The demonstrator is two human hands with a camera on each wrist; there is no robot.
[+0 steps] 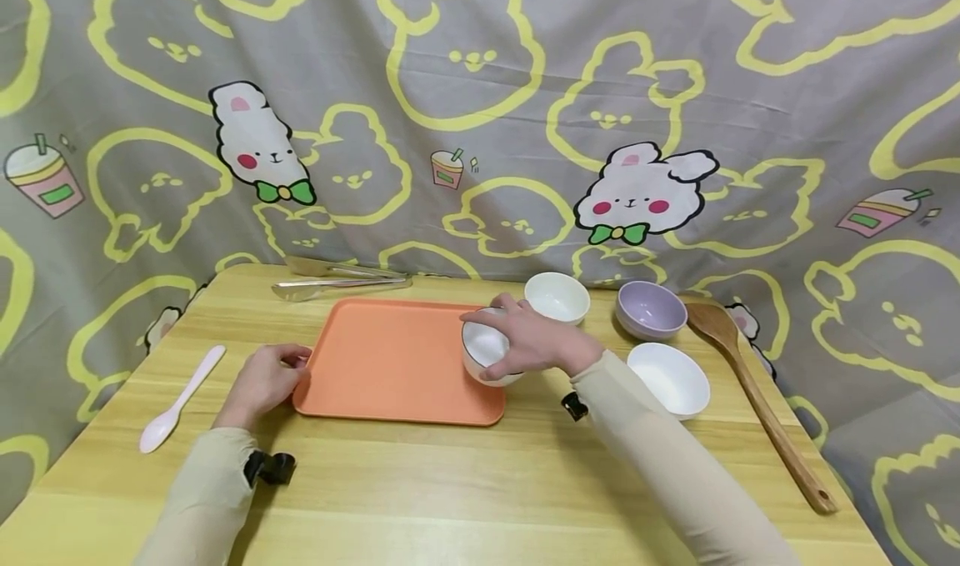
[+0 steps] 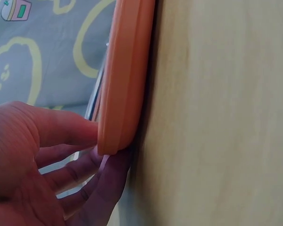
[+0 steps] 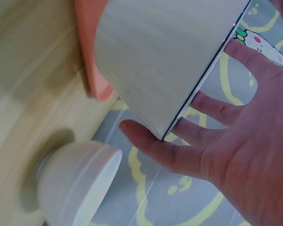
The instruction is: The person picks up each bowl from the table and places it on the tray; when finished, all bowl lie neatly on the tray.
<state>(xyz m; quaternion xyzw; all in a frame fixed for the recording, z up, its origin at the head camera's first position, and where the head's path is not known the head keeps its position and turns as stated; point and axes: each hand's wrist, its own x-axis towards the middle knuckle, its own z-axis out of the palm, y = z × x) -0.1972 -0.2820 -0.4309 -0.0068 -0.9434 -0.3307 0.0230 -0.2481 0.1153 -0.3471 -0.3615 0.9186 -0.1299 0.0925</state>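
Observation:
At the left edge of the orange tray (image 1: 390, 358), my left hand (image 1: 264, 383) grips the rim. In the left wrist view the thumb is on one side of the tray's rim (image 2: 122, 94) and the fingers curl round the other. My right hand (image 1: 528, 337) holds a white bowl with a dark rim (image 1: 483, 345) from above, over the tray's right side. In the right wrist view, fingers spread along the rim of this bowl (image 3: 151, 61); its base faces the tray. A white bowl (image 1: 557, 298) stands just behind the right hand.
Right of the tray are a purple bowl (image 1: 651, 309), another white bowl (image 1: 667, 378) and a wooden spatula (image 1: 757, 399). Metal tongs (image 1: 337, 283) lie behind the tray. A pink spoon (image 1: 180, 403) lies at the left. A patterned curtain (image 1: 480, 132) hangs behind the table.

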